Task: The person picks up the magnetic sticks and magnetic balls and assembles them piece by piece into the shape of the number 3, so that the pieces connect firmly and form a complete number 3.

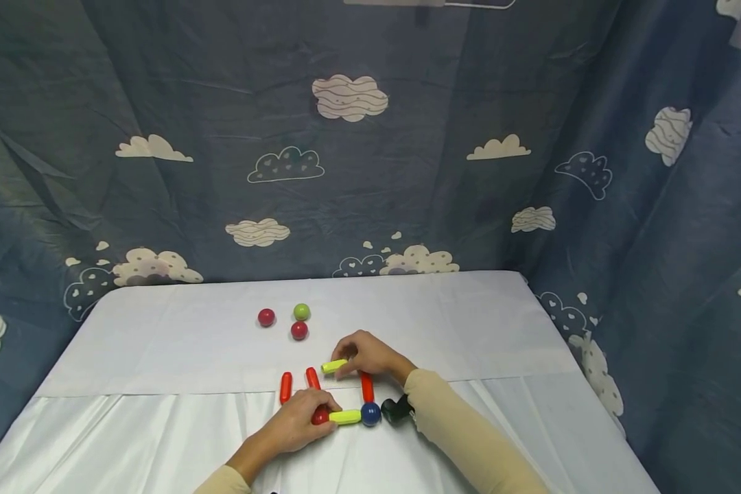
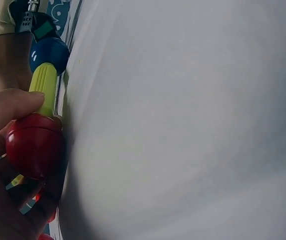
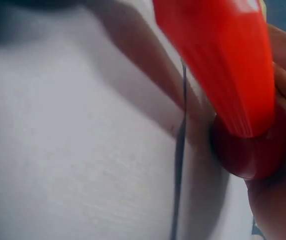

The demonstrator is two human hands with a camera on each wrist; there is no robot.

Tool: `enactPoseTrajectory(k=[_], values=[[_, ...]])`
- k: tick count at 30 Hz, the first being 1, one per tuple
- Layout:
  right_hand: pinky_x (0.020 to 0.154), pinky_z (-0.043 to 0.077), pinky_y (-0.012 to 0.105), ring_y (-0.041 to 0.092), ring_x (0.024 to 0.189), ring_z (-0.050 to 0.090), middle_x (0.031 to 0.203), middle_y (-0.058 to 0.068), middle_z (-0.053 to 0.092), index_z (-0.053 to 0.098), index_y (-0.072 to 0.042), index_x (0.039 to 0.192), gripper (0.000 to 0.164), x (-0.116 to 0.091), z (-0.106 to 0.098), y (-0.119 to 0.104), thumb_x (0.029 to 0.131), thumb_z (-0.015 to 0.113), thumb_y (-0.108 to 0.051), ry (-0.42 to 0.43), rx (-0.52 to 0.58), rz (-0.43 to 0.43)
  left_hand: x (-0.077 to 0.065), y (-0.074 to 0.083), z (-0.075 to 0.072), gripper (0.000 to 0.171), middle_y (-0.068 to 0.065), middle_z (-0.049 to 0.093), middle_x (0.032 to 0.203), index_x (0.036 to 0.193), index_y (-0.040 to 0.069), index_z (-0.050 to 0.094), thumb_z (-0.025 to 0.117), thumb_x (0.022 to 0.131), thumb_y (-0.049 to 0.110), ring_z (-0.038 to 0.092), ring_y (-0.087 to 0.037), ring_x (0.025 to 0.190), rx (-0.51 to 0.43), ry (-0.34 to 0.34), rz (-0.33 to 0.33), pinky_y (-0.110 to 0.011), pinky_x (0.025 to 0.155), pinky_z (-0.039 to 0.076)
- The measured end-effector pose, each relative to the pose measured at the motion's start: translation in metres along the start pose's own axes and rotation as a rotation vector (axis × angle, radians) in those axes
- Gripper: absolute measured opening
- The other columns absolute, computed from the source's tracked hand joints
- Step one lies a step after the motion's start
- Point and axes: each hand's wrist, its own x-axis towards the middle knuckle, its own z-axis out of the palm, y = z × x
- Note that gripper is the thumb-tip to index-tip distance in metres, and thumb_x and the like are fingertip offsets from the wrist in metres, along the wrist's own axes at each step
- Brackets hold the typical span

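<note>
My left hand [image 1: 301, 420] holds a red ball [image 2: 35, 145] joined to a yellow rod [image 1: 346, 416], its thumb lying along the rod in the left wrist view. That rod's other end meets a blue ball [image 1: 370, 414]. From the blue ball a red rod [image 1: 367, 387] runs up beneath my right hand [image 1: 370, 353]. The right hand pinches a second yellow rod [image 1: 333, 366] near its right end. In the right wrist view, a dark red ball [image 3: 252, 145] on the red rod's end sits against this hand; the head view hides it.
Farther back lie two red balls [image 1: 266, 317] and a green ball [image 1: 301, 312]. Another red rod [image 1: 312, 377] stands just beyond the left hand, and a red rod [image 1: 286, 387] lies to its left. White cloth covers the table [image 1: 469, 309]; a cloud-patterned curtain [image 1: 407, 171] hangs behind.
</note>
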Motion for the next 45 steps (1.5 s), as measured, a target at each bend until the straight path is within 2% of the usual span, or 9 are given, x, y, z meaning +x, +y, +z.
enactPoseTrajectory(k=[6, 9, 12, 16, 22, 27, 33, 39, 45], values=[[0.062, 0.046, 0.024, 0.013, 0.072, 0.055, 0.085, -0.001, 0.066, 0.072, -0.008, 0.094, 0.019, -0.001, -0.002, 0.004, 0.077, 0.08, -0.012, 0.087, 0.163, 0.065, 0.001, 0.0, 0.001, 0.014, 0.008, 0.065, 0.096, 0.095, 0.018, 0.068, 0.073, 0.084, 0.022, 0.053, -0.013, 0.092, 0.006, 0.012, 0.004, -0.038, 0.085, 0.044], [0.062, 0.047, 0.024, 0.013, 0.073, 0.056, 0.086, 0.001, 0.066, 0.071, -0.006, 0.097, 0.021, -0.001, -0.002, 0.006, 0.078, 0.079, -0.012, 0.129, 0.223, 0.093, 0.0, -0.001, 0.002, 0.013, 0.008, 0.065, 0.095, 0.094, 0.018, 0.067, 0.074, 0.083, 0.022, 0.053, -0.013, 0.091, 0.01, 0.017, 0.014, -0.038, 0.084, 0.044], [0.066, 0.049, 0.026, 0.013, 0.075, 0.057, 0.089, 0.004, 0.066, 0.069, -0.003, 0.103, 0.024, -0.003, -0.003, 0.005, 0.081, 0.077, -0.009, 0.181, 0.308, 0.12, 0.0, -0.001, 0.002, 0.013, 0.009, 0.065, 0.095, 0.095, 0.018, 0.067, 0.073, 0.084, 0.022, 0.053, -0.012, 0.091, 0.009, 0.004, -0.001, -0.038, 0.084, 0.044], [0.072, 0.052, 0.028, 0.015, 0.077, 0.06, 0.093, 0.007, 0.065, 0.066, -0.004, 0.114, 0.031, -0.003, -0.006, 0.009, 0.084, 0.073, -0.008, 0.237, 0.39, 0.156, 0.001, -0.001, 0.002, 0.014, 0.009, 0.064, 0.095, 0.096, 0.018, 0.067, 0.073, 0.084, 0.023, 0.051, -0.012, 0.09, 0.002, -0.003, -0.02, -0.038, 0.084, 0.044], [0.072, 0.053, 0.03, 0.019, 0.076, 0.065, 0.098, 0.01, 0.063, 0.061, -0.01, 0.127, 0.038, -0.003, -0.01, 0.015, 0.089, 0.067, -0.011, 0.271, 0.422, 0.188, 0.002, 0.001, 0.004, 0.015, 0.008, 0.064, 0.095, 0.097, 0.018, 0.068, 0.073, 0.084, 0.023, 0.051, -0.012, 0.089, -0.013, -0.003, -0.033, -0.036, 0.083, 0.044], [0.075, 0.055, 0.032, 0.021, 0.075, 0.069, 0.096, 0.012, 0.063, 0.061, -0.005, 0.123, 0.034, -0.004, -0.013, 0.016, 0.09, 0.065, -0.009, 0.315, 0.471, 0.204, 0.002, 0.0, 0.001, 0.015, 0.009, 0.063, 0.095, 0.097, 0.018, 0.068, 0.073, 0.084, 0.023, 0.05, -0.011, 0.088, -0.005, -0.013, -0.042, -0.034, 0.081, 0.044], [0.068, 0.056, 0.034, 0.022, 0.072, 0.069, 0.091, 0.014, 0.061, 0.059, 0.0, 0.117, 0.032, -0.004, -0.016, 0.019, 0.087, 0.069, -0.007, 0.394, 0.514, 0.225, 0.002, 0.0, 0.001, 0.014, 0.009, 0.063, 0.095, 0.097, 0.019, 0.068, 0.073, 0.084, 0.023, 0.049, -0.011, 0.088, -0.019, -0.022, -0.047, -0.033, 0.08, 0.043], [0.066, 0.056, 0.032, 0.019, 0.07, 0.066, 0.094, 0.013, 0.059, 0.059, -0.001, 0.113, 0.033, -0.002, -0.017, 0.021, 0.083, 0.073, -0.007, 0.392, 0.48, 0.252, 0.001, 0.0, 0.0, 0.014, 0.009, 0.063, 0.094, 0.096, 0.018, 0.069, 0.073, 0.083, 0.022, 0.049, -0.011, 0.087, -0.02, -0.019, -0.055, -0.033, 0.08, 0.043], [0.06, 0.056, 0.031, 0.018, 0.067, 0.064, 0.091, 0.013, 0.062, 0.062, 0.0, 0.108, 0.032, -0.005, -0.019, 0.021, 0.08, 0.075, -0.006, 0.42, 0.405, 0.283, 0.001, -0.001, -0.001, 0.014, 0.008, 0.066, 0.094, 0.096, 0.016, 0.069, 0.073, 0.084, 0.02, 0.05, -0.009, 0.086, -0.01, -0.003, -0.014, -0.034, 0.082, 0.043]])
